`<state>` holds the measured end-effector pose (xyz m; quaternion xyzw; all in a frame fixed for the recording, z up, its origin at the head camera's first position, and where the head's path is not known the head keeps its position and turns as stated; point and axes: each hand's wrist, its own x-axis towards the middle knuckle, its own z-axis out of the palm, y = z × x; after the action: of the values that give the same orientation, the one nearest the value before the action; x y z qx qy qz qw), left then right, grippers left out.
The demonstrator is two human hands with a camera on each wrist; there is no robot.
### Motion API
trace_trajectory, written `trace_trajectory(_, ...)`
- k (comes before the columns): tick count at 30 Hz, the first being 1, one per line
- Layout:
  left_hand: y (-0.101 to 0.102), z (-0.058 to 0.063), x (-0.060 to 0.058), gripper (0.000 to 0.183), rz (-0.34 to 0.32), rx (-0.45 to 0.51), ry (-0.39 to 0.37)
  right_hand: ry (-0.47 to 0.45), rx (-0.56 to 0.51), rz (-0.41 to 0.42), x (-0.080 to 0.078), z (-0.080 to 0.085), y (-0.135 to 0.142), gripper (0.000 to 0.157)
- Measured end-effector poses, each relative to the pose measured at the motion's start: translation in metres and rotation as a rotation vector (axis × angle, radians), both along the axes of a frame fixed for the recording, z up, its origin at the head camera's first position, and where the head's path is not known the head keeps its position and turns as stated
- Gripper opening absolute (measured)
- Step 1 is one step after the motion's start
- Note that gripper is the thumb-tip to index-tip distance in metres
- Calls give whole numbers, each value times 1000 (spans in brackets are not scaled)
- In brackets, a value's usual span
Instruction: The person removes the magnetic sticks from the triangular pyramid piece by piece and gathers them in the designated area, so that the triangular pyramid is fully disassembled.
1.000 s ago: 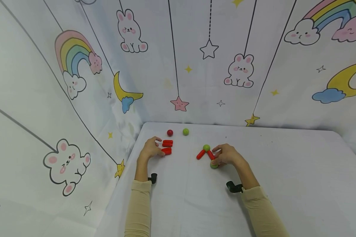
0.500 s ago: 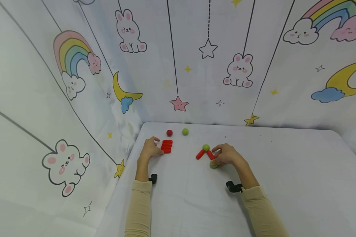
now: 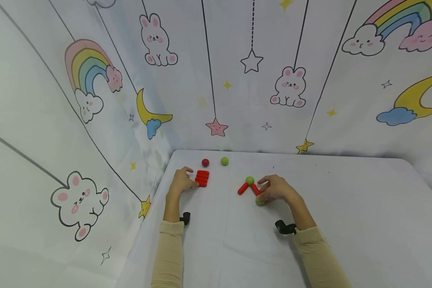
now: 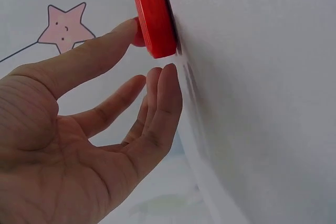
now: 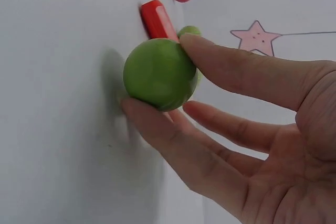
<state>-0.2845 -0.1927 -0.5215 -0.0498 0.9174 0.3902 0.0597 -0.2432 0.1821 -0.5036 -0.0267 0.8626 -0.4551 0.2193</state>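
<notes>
My right hand (image 3: 275, 187) pinches a green ball (image 5: 160, 74) between thumb and fingers, low over the table at the end of a red stick (image 3: 255, 189). That stick and a second red stick (image 3: 243, 188) slant up to another green ball (image 3: 250, 181), like an upside-down V. On the left, my left hand (image 3: 183, 180) is beside a row of several red sticks (image 3: 202, 178) lying side by side. Its thumb (image 4: 86, 59) reaches the nearest stick (image 4: 155, 17) in the left wrist view, while the other fingers stay loosely bent and hold nothing.
Behind the row, a dark red ball (image 3: 205, 163) and a green ball (image 3: 225, 161) lie near the far edge of the white-covered table (image 3: 345, 208). A printed white cloth (image 3: 187, 88) hangs right behind the table.
The left-hand red sticks stood as two groups with a gap; now they lie close together in one row, the nearer ones moved away from me. My right hand stays almost still with its ball.
</notes>
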Motion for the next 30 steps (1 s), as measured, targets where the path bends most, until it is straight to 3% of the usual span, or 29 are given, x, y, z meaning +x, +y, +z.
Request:
trace_trajectory(10, 8, 10, 2, 55, 3, 20, 19, 210, 103, 1, -1, 17, 13, 60)
trace_trajectory(19, 11, 12, 4, 54, -26, 39, 33, 450, 98, -50, -12, 12, 1, 47)
trace_trajectory(30, 12, 15, 4, 52, -39, 44, 26, 560, 64, -69, -40, -4, -24, 34)
